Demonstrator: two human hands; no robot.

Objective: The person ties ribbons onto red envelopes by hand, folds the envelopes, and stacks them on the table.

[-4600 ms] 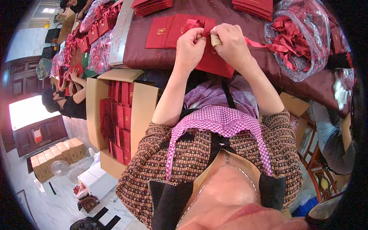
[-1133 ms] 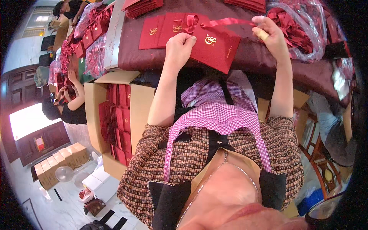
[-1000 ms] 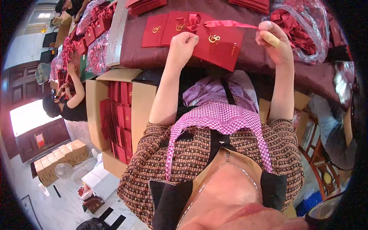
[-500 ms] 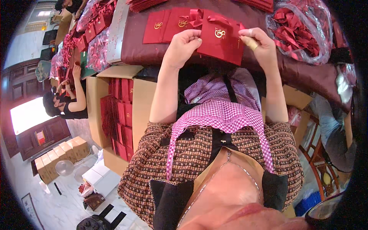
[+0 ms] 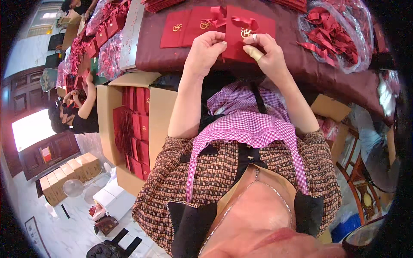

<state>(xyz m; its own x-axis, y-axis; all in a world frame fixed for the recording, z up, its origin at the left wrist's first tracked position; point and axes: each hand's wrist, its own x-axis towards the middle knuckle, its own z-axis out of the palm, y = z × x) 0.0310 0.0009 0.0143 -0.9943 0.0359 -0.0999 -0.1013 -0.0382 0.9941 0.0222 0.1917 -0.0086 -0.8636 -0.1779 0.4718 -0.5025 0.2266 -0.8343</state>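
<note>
Left hand (image 5: 203, 56): fingers pinched on left edge of red bag (image 5: 236, 41), at bench's (image 5: 290, 53) near edge. Right hand (image 5: 270, 55): fingers narrow, against bag's front; can't tell if gripping. Ribbon (image 5: 245, 21) across upper front. Left: overlapping bags (image 5: 174, 34). Right, apart: clear sack (image 5: 365, 38) of ribbons. Near left: open carton (image 5: 161, 124), packed red.

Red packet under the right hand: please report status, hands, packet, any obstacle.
Left hand at left edge of red packet; right hand over its front. Ribbon across its upper part. Other packets close on left.
</note>
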